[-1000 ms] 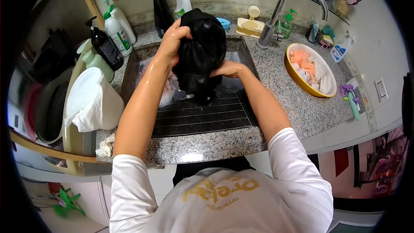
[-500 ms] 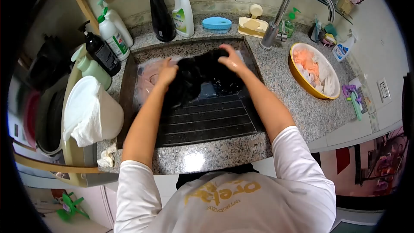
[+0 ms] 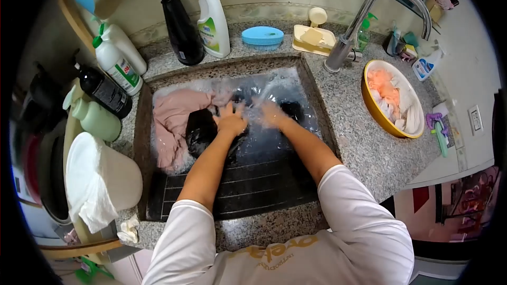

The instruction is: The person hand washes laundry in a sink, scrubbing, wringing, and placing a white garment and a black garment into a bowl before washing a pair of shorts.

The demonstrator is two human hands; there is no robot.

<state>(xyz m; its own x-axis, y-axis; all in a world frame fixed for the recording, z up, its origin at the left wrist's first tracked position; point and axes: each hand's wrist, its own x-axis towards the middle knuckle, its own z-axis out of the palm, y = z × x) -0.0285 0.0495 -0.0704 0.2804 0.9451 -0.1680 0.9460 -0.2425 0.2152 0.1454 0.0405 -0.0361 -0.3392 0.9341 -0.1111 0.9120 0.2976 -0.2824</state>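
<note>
Your left hand [image 3: 230,121], fingers spread, meets the edge of the black cloth [image 3: 199,133] in the sudsy sink [image 3: 253,192], left of the frame's centre. Your right hand [image 3: 272,114], at centre, is blurred; whether it grips anything cannot be told. Pink cloth [image 3: 174,116] lies centre left, a basin [image 3: 371,104] at right.

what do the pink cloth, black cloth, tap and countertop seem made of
Pink cloth: soft fabric, judging by its loose folds; fibre unclear. Black cloth: probably fabric too, with a wet sheen. Tap: likely chromed or polished metal, given its bright, mirror-like highlights. Countertop: smooth stone, perhaps granite, from its grey speckle; an imitation is possible.
</note>
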